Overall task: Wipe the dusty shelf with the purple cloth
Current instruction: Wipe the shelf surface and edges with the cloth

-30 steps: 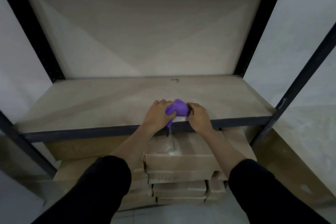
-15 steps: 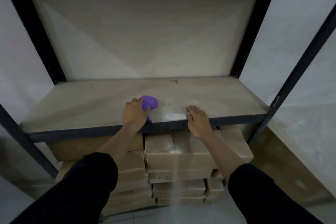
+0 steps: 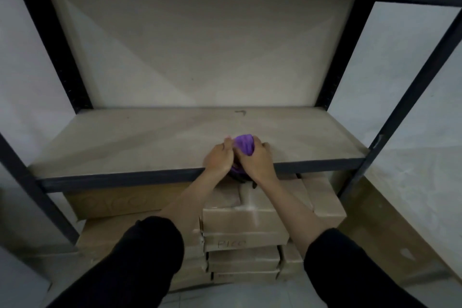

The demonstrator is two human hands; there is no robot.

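Both hands grip bunched purple cloth (image 3: 244, 144): left hand (image 3: 218, 157) fingers curled at its left side, right hand (image 3: 255, 160) wrapped over its right. Cloth soft, crumpled, on shelf (image 3: 125, 142) at front edge, right of centre, fold hanging below edge. Shelf board pale, matt. Cardboard boxes (image 3: 246, 219) stacked beneath.

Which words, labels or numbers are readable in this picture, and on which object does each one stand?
"PICO": handwritten on the front of a cardboard box below the shelf.
"PICO": faint large letters, uncertain, on the long box under the shelf's left part.
Marking on a lower box: too blurred to read.
Dark mark on the shelf: not legible text.
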